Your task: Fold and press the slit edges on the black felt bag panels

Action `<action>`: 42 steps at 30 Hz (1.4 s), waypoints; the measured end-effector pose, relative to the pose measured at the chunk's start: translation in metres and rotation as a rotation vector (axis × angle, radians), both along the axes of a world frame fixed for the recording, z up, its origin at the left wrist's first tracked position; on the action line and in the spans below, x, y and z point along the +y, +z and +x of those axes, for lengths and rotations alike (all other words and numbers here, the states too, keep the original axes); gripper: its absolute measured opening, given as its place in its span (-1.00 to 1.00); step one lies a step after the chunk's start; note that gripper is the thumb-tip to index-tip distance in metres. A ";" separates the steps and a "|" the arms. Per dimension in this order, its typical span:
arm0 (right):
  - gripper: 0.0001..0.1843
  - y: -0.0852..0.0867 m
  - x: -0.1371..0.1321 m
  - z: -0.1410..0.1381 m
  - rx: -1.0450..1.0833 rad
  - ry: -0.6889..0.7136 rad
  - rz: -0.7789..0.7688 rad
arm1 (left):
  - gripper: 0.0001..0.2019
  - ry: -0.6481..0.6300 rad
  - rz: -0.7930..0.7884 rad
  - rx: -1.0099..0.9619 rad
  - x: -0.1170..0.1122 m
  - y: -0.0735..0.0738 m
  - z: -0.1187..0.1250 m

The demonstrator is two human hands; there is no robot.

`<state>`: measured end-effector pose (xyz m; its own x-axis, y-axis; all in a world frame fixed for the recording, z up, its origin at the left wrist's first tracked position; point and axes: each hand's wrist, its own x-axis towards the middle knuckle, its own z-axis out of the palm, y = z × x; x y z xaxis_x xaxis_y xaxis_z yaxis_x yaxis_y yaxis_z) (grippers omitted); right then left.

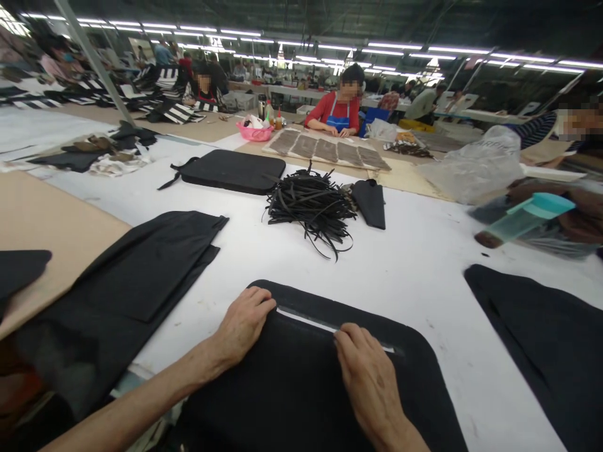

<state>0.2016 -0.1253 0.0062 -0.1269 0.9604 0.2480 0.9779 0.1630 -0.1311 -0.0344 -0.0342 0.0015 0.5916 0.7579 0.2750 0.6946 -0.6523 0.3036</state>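
A large black panel [301, 383] with rounded corners lies in front of me on the white tabletop. Near its far edge runs a long narrow slot [306, 319], through which a white strip shows. My left hand [247, 320] is at the slot's left end, fingers bent and closed on the panel. Further right along the same slot, my right hand [370, 370] has its fingers pressed together and curled at the slot's edge. The fingertips of both hands are partly hidden, so anything small under them cannot be made out.
A heap of black strips [313, 204] lies beyond the panel, beside a stacked black piece [235, 171]. Black fabric pieces [141, 270] lie left, another black piece [541, 339] right. A teal-lidded bottle [525, 220] lies tilted at right. Across the table sits a co-worker in red [325, 110].
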 end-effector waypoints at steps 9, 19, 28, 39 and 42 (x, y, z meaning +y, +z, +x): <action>-0.88 -0.016 0.060 -0.050 -0.015 0.152 -0.021 | -0.74 -0.117 -0.157 0.125 0.016 -0.011 0.017; -0.85 -0.028 0.062 -0.051 -0.299 0.325 0.071 | -0.73 0.011 -0.241 -0.027 0.023 -0.008 0.020; -0.89 -0.005 0.079 -0.046 -0.147 0.285 -0.195 | -0.87 -0.069 -0.187 0.002 0.018 -0.019 0.020; -0.86 -0.017 0.072 -0.036 0.141 0.174 -0.087 | -0.80 -0.027 -0.120 -0.042 0.018 -0.031 0.025; -0.93 -0.023 0.067 -0.035 0.061 0.209 -0.056 | -0.80 -0.014 -0.105 -0.042 0.018 -0.029 0.026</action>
